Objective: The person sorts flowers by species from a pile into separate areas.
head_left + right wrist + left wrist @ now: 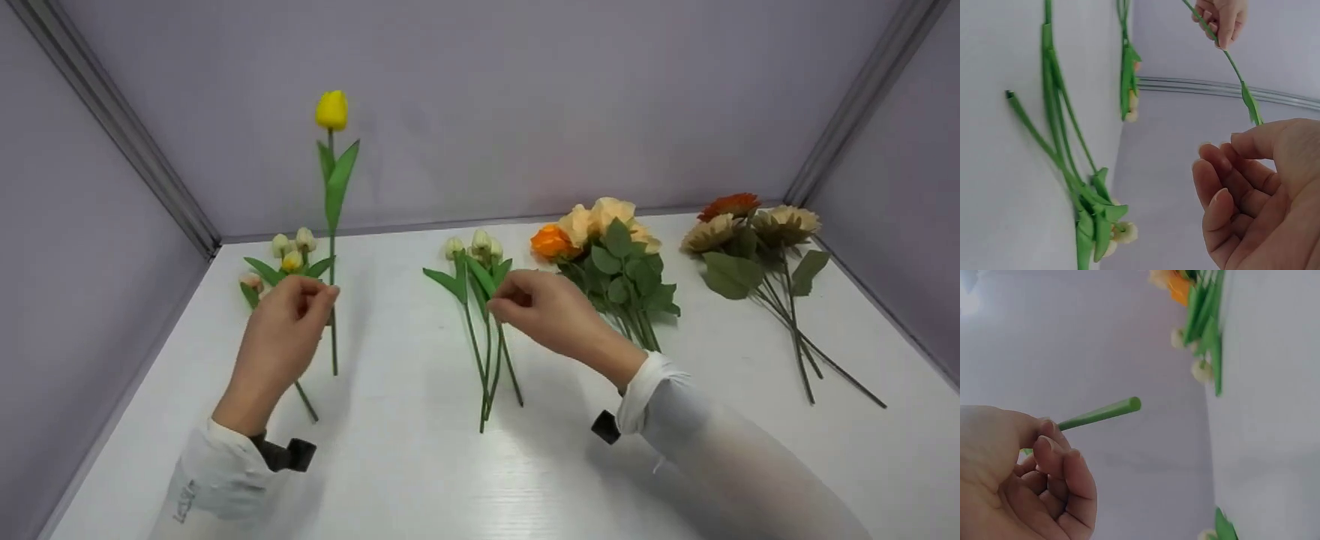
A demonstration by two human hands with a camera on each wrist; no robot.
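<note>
In the head view, my left hand (281, 330) pinches the stem of a yellow tulip (340, 184) between thumb and fingers. The tulip stands upright above the table, its flower on top. Up close in the left wrist view, the cut end of the green stem (1100, 415) sticks out past the fingertips. My right hand (559, 311) hovers over a bunch of white tulips (480, 276). With fingers loosely curled and nothing between them, that right hand (1258, 197) is apart from the tulips (1095, 214) in the right wrist view.
Behind my left hand lies another bunch of pale tulips (262, 270). To the right are peach and orange roses (611, 255), then brown and rust flowers (750, 240) with crossed stems. Pale walls (487, 112) enclose the white table (420, 480) at the back and sides.
</note>
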